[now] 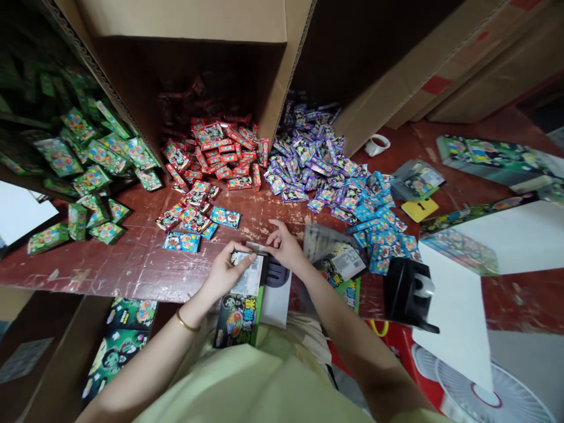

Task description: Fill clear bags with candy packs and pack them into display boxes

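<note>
My left hand (230,271) grips a printed black and green candy package (238,314) near its top, thumb on the white label. The package lies close against my body at the table's front edge. My right hand (285,249) is at the package's upper right corner, fingers partly curled and apart, the thumb side near its edge. A white sheet with a dark round print (277,294) lies beneath that hand. Just beyond my hands are small blue packets (181,241) and red packets (194,214). Flat clear bags with printed cards (341,261) rest right of my right hand.
Open cartons (273,88) at the back spill green boxes (92,179), red boxes (229,155) and purple packets (308,164). Blue packets (379,217) are heaped beside a black tape dispenser (408,291). A white cup (376,144) stands behind; a fan (489,388) is below right.
</note>
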`<state>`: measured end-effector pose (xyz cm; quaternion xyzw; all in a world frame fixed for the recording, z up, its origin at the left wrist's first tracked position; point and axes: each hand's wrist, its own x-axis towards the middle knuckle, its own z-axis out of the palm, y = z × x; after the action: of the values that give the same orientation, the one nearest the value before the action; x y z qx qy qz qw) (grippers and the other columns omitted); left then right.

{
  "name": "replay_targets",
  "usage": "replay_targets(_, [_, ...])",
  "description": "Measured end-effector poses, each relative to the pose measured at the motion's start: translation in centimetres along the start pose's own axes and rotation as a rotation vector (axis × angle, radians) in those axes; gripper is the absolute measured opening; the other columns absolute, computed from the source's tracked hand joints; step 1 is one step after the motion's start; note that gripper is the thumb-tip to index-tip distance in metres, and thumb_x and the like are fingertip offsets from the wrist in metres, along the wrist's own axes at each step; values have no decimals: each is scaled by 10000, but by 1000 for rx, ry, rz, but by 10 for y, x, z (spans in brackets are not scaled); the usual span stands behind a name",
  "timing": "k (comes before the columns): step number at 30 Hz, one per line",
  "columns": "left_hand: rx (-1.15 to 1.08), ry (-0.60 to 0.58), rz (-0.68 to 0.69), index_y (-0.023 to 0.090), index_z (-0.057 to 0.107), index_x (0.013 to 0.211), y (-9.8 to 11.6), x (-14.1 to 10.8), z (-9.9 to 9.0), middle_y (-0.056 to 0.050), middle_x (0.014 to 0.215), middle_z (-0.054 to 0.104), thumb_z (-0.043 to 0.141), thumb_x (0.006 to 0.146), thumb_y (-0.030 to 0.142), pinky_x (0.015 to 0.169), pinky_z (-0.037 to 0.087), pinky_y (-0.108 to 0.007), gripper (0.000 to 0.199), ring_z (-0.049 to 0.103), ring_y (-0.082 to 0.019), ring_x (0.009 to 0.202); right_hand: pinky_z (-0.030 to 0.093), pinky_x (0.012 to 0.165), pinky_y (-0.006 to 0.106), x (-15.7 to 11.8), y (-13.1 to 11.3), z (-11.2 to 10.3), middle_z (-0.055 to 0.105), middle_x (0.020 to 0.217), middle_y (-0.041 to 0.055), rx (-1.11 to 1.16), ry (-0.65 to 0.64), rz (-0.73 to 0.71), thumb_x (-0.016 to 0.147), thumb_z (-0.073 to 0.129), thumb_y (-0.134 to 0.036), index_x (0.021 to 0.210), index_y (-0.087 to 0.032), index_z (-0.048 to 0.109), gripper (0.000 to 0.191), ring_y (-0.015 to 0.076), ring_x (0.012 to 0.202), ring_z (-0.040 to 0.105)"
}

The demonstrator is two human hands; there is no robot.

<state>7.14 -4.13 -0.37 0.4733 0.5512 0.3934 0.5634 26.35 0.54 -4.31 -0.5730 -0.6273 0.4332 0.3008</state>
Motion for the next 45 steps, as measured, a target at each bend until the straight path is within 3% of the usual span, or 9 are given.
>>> replay_targets(6, [27,-10,-2,190,603,860,-9,5,-2,11,748,651,732,753,392,636,455,-253,263,589,-139,651,474,698,279,-6,-1,2,626,723,-50,141,93,-100,723,594,-116,1237,-223,469,539,132,670,596])
replay_targets(11, [52,-18,33,191,593,876,-8,2,-2,2,807,648,718,772,374,684,453,-260,244,595,-146,723,502,707,291,-10,-26,-11,645,711,-54,471,230,-1,683,742,-237,1136,-231,439,546,140,675,629])
replay_targets(19, [-1,-71,87,196,541,894,-1,-4,0,18,789,629,809,675,323,655,439,-262,369,563,-134,673,492,669,263,-19,-71,-11,651,716,-67,601,-110,22,632,797,-196,1116,-249,457,594,115,653,627])
replay_targets(25, [37,-35,178,189,554,889,0,-7,1,-8,867,643,804,684,285,813,433,-306,337,596,-169,837,471,663,263,-16,-70,1,628,722,-68,520,-158,-1,616,785,-169,1088,-242,487,563,111,654,601])
replay_targets(31, [62,33,138,214,477,986,0,-11,-1,15,876,575,838,640,321,736,449,-280,512,574,-157,800,492,682,273,-15,-62,3,666,732,-30,786,-305,385,539,826,-182,995,-199,554,531,134,702,639])
replay_targets(35, [-18,-65,67,220,448,1078,-4,-27,0,-7,934,610,850,612,288,769,490,-313,620,609,-181,853,513,695,280,-14,-63,-1,703,823,11,852,-328,542,569,802,-175,940,-185,611,417,145,725,664])
replay_targets(38, [45,-312,-11,191,555,1090,-6,-44,-7,-50,980,658,842,598,228,805,522,-361,571,641,-224,899,511,680,277,-20,-74,-15,698,818,-1,702,-328,407,655,783,-236,1060,-215,611,441,142,706,653])
replay_targets(41, [78,-482,-95,199,640,1036,5,-50,-35,-31,871,689,800,648,214,633,549,-319,420,661,-195,699,486,622,248,-29,-86,-42,671,785,-33,440,-382,138,646,818,-227,1238,-269,545,654,124,642,612])
replay_targets(45, [-90,-192,-31,225,632,1132,46,-35,-92,-65,929,737,817,682,313,623,561,-315,494,705,-214,726,494,609,223,-33,-84,-74,643,759,-61,528,-48,-31,664,813,-220,1248,-297,494,669,111,650,622])
